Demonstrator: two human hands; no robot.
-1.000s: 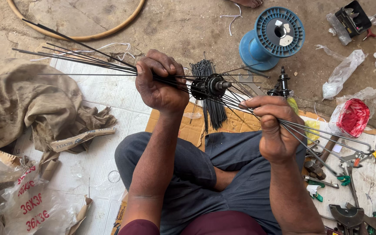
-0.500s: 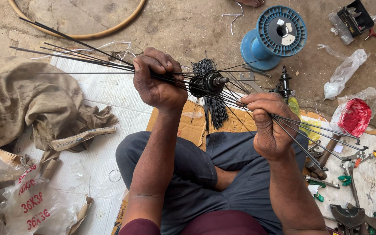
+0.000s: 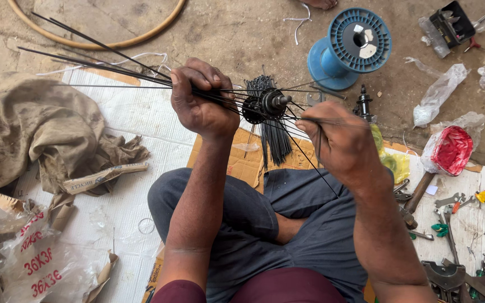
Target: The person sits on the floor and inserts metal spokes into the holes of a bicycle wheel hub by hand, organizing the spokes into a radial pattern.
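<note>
Sitting on a dirt floor [image 3: 237, 33] with white sheets and brown cardboard [image 3: 237, 160], a person holds a small round black metal wheel hub [image 3: 266, 104] above the lap. Thin, straight, dark wires [image 3: 102, 67] stretch left from it. Left hand [image 3: 200, 101] grips those wires. Right hand [image 3: 341, 140] pinches one wire.

A clear plastic bag [image 3: 29, 264] with red print lies bottom left. A crumpled clear bag [image 3: 439, 95] lies upper right; another bag [image 3: 450, 148] holds something red.
</note>
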